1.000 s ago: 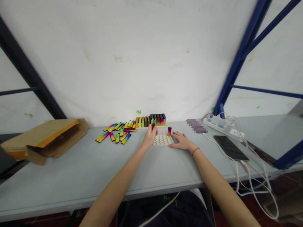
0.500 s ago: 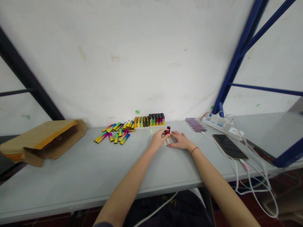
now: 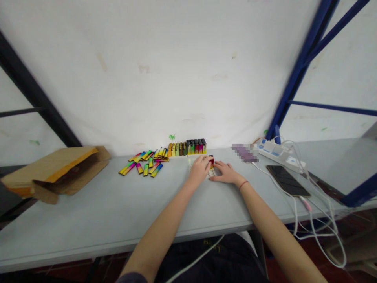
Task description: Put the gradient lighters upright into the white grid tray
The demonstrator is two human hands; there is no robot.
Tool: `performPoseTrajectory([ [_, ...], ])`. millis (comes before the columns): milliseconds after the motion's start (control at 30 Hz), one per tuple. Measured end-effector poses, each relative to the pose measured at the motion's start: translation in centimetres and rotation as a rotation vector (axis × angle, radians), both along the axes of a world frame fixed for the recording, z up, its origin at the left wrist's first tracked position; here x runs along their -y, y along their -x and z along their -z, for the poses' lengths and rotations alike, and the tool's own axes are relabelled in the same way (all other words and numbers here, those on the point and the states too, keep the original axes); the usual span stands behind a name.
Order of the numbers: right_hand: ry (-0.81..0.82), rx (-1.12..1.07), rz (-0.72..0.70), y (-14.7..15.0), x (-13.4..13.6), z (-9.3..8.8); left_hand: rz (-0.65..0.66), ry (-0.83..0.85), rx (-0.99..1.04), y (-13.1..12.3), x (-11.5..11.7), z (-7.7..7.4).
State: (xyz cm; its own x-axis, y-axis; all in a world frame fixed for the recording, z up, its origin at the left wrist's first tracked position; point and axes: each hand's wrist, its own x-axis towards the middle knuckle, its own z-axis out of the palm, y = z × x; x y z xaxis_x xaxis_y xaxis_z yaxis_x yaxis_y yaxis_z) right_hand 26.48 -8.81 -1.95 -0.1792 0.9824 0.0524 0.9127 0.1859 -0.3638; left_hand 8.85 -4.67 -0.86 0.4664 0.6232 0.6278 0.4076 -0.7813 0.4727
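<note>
A small white tray with slots [image 3: 211, 175] lies on the table between my two hands, partly hidden by them. Upright at its far side stands a red lighter [image 3: 211, 161] with a dark top. My left hand [image 3: 200, 168] is closed at the lighter, its fingertips against the upper part; a second lighter there is mostly covered. My right hand [image 3: 227, 173] rests at the tray's right side, thumb and fingers apart, steadying its edge. Behind the hands, a block of upright black-topped lighters [image 3: 196, 147] stands by a row of yellow-to-dark-green ones [image 3: 177, 149].
Loose multicoloured lighters [image 3: 145, 161] lie in a pile to the left. An open cardboard box [image 3: 59, 169] sits at the far left. On the right are a phone [image 3: 288, 181], a blurred purple item [image 3: 245, 153], a white power strip [image 3: 281, 156] and looping white cables [image 3: 313, 238].
My left hand has shifted slightly right and lowered its fingers over the red lighter at the tray. The right hand stays at the tray's edge. The view has tilted slightly.
</note>
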Motion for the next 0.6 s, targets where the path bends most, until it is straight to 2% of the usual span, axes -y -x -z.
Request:
performPoseTrajectory([
  [133, 0.011, 0.003, 0.007, 0.0, 0.1, -0.1, -0.091, -0.025, -0.110, 0.7, 0.5, -0.5],
  [233, 0.009, 0.002, 0.010, 0.1, 0.2, -0.3, -0.241, 0.013, -0.088, 3.7, 0.1, -1.3],
  [367, 0.012, 0.000, 0.010, 0.1, 0.3, -0.3, -0.753, 0.086, 0.119, 11.0, -2.5, -2.1],
  [433, 0.015, -0.002, 0.010, 0.0, 0.2, -0.3, -0.920, 0.185, 0.167, 14.2, -3.9, -1.9],
  [500, 0.018, -0.002, 0.008, -0.1, 0.2, -0.2, -0.968, 0.359, 0.083, 16.0, -4.8, -1.5],
  [600, 0.026, -0.001, 0.006, -0.1, 0.1, -0.2, -0.938, 0.485, -0.051, 16.4, -5.3, -0.9],
])
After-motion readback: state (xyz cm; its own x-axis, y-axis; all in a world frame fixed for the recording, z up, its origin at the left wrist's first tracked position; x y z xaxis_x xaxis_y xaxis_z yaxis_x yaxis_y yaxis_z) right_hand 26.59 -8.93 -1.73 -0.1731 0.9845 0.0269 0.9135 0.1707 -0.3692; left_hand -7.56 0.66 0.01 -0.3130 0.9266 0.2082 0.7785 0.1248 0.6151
